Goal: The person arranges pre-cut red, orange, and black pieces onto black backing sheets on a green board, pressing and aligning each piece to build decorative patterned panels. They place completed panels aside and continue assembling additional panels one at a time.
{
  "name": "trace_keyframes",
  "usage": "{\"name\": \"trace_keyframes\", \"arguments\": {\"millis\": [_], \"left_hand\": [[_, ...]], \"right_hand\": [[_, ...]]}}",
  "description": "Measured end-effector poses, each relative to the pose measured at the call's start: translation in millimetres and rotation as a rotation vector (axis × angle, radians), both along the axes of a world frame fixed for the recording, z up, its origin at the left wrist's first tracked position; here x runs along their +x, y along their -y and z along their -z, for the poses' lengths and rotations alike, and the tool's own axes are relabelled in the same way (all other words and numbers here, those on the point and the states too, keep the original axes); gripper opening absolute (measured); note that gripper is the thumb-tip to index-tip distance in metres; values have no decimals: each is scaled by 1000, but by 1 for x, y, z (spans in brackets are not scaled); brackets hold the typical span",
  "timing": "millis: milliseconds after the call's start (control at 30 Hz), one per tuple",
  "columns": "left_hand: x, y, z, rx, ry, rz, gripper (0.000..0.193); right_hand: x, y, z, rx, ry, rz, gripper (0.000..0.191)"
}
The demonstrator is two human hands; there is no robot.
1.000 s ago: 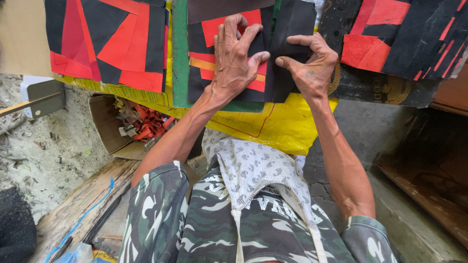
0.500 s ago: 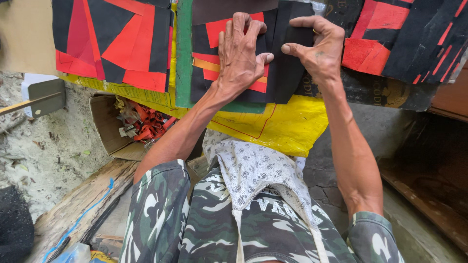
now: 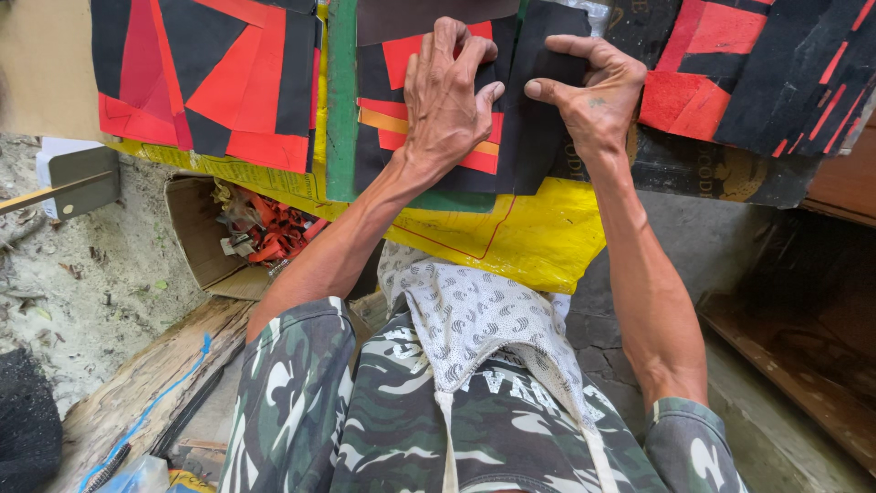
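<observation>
The black fabric strip (image 3: 538, 100), a flat dark rectangular piece, lies at the 12 o'clock end of the view on a patchwork panel of red, orange and black fabric shapes (image 3: 429, 110). Its long axis runs from 12 to 6 o'clock, upright in the view.

The left hand (image 3: 449, 96) lies flat, palm down, on the patchwork panel, just to the 9 o'clock side of the strip. Its fingers are spread and pressed against the cloth; it grasps nothing.

The right hand (image 3: 593, 96) is at the 3 o'clock side of the strip. Its thumb and fingers close narrowly on the strip's right edge, thumb pointing toward 9 o'clock. This hand is the nearer of the two to the strip and is the one holding it.

A second patchwork panel in red and black (image 3: 210, 82) lies at 10 o'clock, a third (image 3: 757, 73) at 2 o'clock. A yellow plastic sheet (image 3: 520, 237) hangs below the panels.

Container: an open brown cardboard box (image 3: 196, 237) stands at 8 o'clock from the hands, well apart from them. It holds a loose heap of red fabric scraps (image 3: 269, 233); finer contents cannot be told.
</observation>
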State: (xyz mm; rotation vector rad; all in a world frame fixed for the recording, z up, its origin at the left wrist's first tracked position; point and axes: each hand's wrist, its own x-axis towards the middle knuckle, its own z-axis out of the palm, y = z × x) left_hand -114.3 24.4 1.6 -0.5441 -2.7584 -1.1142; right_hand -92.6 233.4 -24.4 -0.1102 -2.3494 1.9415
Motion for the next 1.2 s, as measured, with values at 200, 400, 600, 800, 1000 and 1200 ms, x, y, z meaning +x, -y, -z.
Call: {"name": "trace_keyframes", "arguments": {"millis": [200, 400, 600, 800, 1000, 1200], "left_hand": [[0, -1, 0, -13, -2, -1, 36], [-4, -4, 3, -44, 1, 1, 37], [-9, -2, 8, -29, 9, 4, 38], [-8, -4, 8, -28, -3, -14, 36], [-7, -4, 6, -29, -16, -10, 37], [-8, -4, 8, -35, -30, -7, 37]], "right_hand": [[-3, 0, 3, -76, 26, -13, 50], [-6, -3, -4, -44, 10, -51, 51], [-32, -16, -21, 338, -102, -324, 55], [-19, -2, -11, 76, 97, -46, 51], [-17, -4, -5, -21, 118, -36, 54], [-19, -2, 1, -100, 141, -14, 55]]}}
